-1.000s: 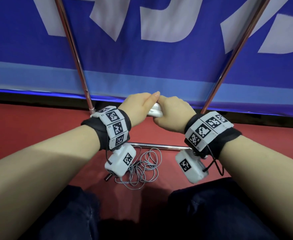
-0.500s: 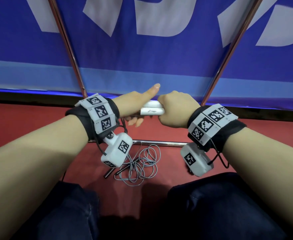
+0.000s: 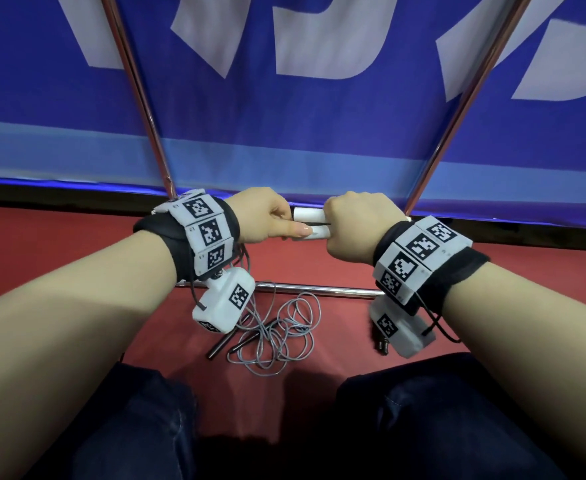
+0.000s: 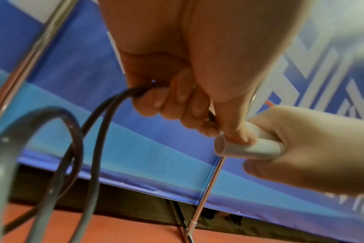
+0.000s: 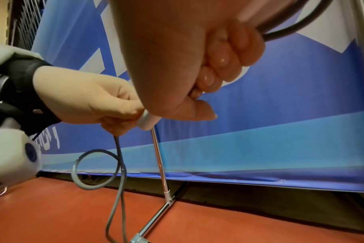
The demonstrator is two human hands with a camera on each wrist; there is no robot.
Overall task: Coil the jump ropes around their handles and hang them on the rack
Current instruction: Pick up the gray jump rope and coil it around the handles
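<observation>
I have the two white handles (image 3: pixel 310 223) side by side at chest height, my right hand (image 3: pixel 352 230) clenched round them and my left hand (image 3: pixel 267 220) pinching the dark cord (image 4: pixel 98 125) at their free end. The handles look light, rigid and smooth, so I should grip them mid-length. The springy cord will probably uncoil unless kept taut. A second rope (image 3: pixel 277 330) lies tangled on the floor by the rack's bottom bar (image 3: pixel 319 290).

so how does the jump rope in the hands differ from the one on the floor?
The held jump rope has thick white handles, gripped together by the right hand, with its dark cord pinched by the left hand. The floor jump rope has thin dark handles and a grey cord, and lies untouched in a loose tangle by the rack's base bar. Neither is hung yet.
</observation>
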